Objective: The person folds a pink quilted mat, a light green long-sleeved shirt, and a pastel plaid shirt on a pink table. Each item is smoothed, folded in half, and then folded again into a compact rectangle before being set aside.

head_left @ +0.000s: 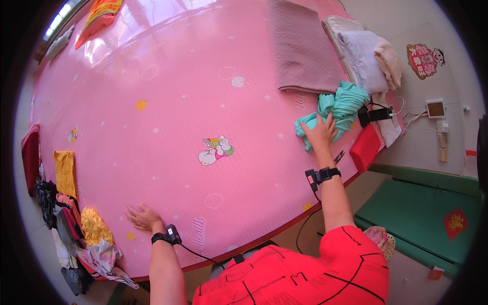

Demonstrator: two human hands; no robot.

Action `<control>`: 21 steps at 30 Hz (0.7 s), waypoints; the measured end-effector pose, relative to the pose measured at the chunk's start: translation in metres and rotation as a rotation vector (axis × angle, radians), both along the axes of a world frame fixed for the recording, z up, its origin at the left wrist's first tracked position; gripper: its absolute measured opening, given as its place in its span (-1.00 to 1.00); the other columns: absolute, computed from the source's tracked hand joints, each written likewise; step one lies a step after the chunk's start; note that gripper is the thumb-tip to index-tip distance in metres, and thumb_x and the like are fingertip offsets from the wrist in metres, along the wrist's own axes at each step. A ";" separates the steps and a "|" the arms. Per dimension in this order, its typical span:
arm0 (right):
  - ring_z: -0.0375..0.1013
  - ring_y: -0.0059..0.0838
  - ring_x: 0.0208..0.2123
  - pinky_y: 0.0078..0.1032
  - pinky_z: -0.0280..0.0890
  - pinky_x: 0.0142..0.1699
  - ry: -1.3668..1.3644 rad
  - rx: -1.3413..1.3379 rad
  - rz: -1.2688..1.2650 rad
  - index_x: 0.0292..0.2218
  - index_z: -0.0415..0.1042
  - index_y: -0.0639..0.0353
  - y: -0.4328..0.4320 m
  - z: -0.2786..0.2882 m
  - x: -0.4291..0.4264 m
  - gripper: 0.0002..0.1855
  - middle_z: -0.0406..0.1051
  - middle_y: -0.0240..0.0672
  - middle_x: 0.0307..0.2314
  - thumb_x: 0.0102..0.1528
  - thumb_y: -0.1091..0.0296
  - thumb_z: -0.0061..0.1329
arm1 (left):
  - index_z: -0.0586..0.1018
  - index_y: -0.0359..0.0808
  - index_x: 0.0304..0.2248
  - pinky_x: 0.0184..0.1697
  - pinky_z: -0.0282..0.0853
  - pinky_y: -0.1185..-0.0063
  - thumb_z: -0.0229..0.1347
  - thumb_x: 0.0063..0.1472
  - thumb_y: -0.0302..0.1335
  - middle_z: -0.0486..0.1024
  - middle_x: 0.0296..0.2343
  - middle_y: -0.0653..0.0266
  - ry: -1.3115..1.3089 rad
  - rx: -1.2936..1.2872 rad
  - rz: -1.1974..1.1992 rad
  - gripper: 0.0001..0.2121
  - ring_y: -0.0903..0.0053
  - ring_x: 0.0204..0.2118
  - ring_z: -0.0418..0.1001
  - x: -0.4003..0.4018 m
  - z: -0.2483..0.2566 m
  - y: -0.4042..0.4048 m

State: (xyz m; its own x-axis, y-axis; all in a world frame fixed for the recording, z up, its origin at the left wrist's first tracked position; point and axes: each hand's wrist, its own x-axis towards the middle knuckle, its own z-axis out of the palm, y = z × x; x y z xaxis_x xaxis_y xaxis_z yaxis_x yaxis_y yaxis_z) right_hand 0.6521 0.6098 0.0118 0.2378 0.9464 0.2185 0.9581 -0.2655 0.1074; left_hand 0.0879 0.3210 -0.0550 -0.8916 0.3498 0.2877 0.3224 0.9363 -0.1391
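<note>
My right hand (321, 131) lies on a crumpled teal garment (349, 100), its thumb and fingers spread over the near folds. Whether the fingertips pinch the fabric cannot be made out. Palm down and empty, my left hand (144, 219) is over the pink patterned mat (171, 171), fingers apart. A ruffled yellow garment (94, 227) is the nearest cloth to its left. Beside it a plaid cloth (102, 256) droops over the mat's near edge. A folded mustard-yellow garment (65, 173) lies farther up on the left.
Beyond the teal garment are a folded mauve blanket (303, 49) and stacked pale bedding (362, 57). A black power adapter (375, 114), a red box-like object (365, 148) and dark snips (339, 156) sit at right. Cables run from both wristbands. Several garments (65, 213) line the left edge.
</note>
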 end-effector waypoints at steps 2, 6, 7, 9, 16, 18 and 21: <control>0.14 0.01 0.06 -0.08 0.06 0.12 0.111 0.049 0.013 -0.10 0.38 0.10 -0.020 0.000 0.013 -0.44 0.22 -0.08 -0.02 -0.09 0.02 0.12 | 0.21 0.05 0.17 0.15 0.04 0.20 -0.11 0.24 -0.08 0.15 0.16 0.33 0.002 0.009 0.006 -0.49 0.41 0.22 0.07 0.001 -0.001 0.001; 0.27 -0.04 -0.12 -0.17 0.19 -0.05 0.269 0.074 0.044 -0.27 0.39 0.13 -0.035 -0.009 0.024 -0.61 0.33 -0.13 -0.24 -0.15 0.23 0.17 | 0.21 0.04 0.16 0.16 0.02 0.17 -0.10 0.24 -0.10 0.15 0.16 0.32 0.001 0.055 0.013 -0.49 0.38 0.23 0.06 0.003 -0.002 0.003; 0.29 -0.05 -0.17 -0.18 0.20 -0.07 0.314 0.092 0.137 -0.29 0.39 0.13 -0.037 -0.011 0.018 -0.65 0.34 -0.14 -0.28 -0.14 0.26 0.15 | 0.22 0.04 0.16 0.17 0.01 0.16 -0.09 0.24 -0.10 0.15 0.16 0.32 0.027 0.076 0.008 -0.49 0.38 0.23 0.05 0.002 -0.003 0.003; 0.31 -0.05 -0.23 -0.18 0.20 -0.10 0.453 0.043 0.254 -0.33 0.38 0.15 -0.049 -0.013 -0.012 -0.71 0.36 -0.15 -0.34 -0.12 0.30 0.13 | 0.24 0.02 0.15 0.16 0.01 0.17 -0.10 0.23 -0.10 0.15 0.16 0.32 -0.014 0.069 0.016 -0.50 0.39 0.24 0.05 0.000 -0.007 0.003; 0.39 -0.25 -0.12 -0.41 0.27 0.01 1.607 -0.609 0.758 -0.08 0.39 0.21 -0.185 0.027 -0.226 -0.61 0.40 -0.17 -0.18 0.03 0.38 0.03 | 0.26 -0.03 0.14 0.16 -0.06 0.15 -0.07 0.18 -0.09 0.09 0.18 0.32 0.079 -0.005 0.073 -0.46 0.40 0.24 0.02 -0.015 -0.040 0.002; 0.38 -0.19 -0.10 -0.40 0.28 0.01 1.507 -0.741 0.947 -0.04 0.38 0.21 -0.213 0.045 -0.252 -0.58 0.40 -0.14 -0.15 0.03 0.40 0.02 | 0.24 -0.03 0.15 0.16 -0.11 0.08 -0.06 0.17 -0.09 0.06 0.19 0.27 0.028 0.010 0.082 -0.44 0.35 0.25 -0.01 -0.015 -0.051 0.005; 0.39 -0.19 -0.11 -0.39 0.28 0.00 1.163 -0.392 1.066 -0.10 0.39 0.21 -0.225 0.058 -0.258 -0.61 0.41 -0.13 -0.17 -0.02 0.45 0.03 | 0.21 -0.11 0.16 0.16 -0.19 -0.05 -0.04 0.17 -0.10 0.00 0.21 0.15 0.035 0.022 -0.016 -0.41 0.29 0.27 -0.05 -0.020 -0.050 -0.002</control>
State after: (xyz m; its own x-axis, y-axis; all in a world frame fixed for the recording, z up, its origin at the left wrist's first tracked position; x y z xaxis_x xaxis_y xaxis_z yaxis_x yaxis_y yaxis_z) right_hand 0.3946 0.3849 0.0695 -0.6706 0.7324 0.1179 0.2871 0.4028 -0.8691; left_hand 0.0684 0.3192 -0.1052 -0.8752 0.3572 0.3262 0.3326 0.9340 -0.1304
